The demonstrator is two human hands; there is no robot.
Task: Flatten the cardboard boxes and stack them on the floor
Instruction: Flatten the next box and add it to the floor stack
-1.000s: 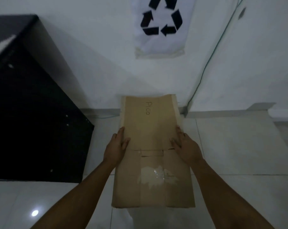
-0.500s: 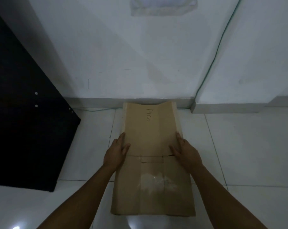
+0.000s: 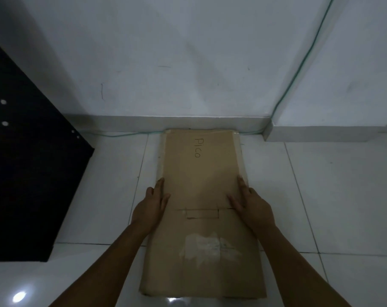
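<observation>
Lowered since a second ago: flattened box [image 3: 201, 196], now flat on floor [image 3: 343, 196] atop another sheet, far end at the skirting; my left hand [image 3: 151, 207] and right hand [image 3: 252, 207], fingers straight, press its side edges; stacking step near done.

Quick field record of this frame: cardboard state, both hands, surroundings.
cardboard: flattened box lying on the tiled floor, far end at the wall base, "Pico" written on it
beneath: edges of another flat piece show under it
left hand: fingers straight, at left edge
right hand: fingers straight, flat on right side
nearby: green cable on wall; black panel at left
</observation>
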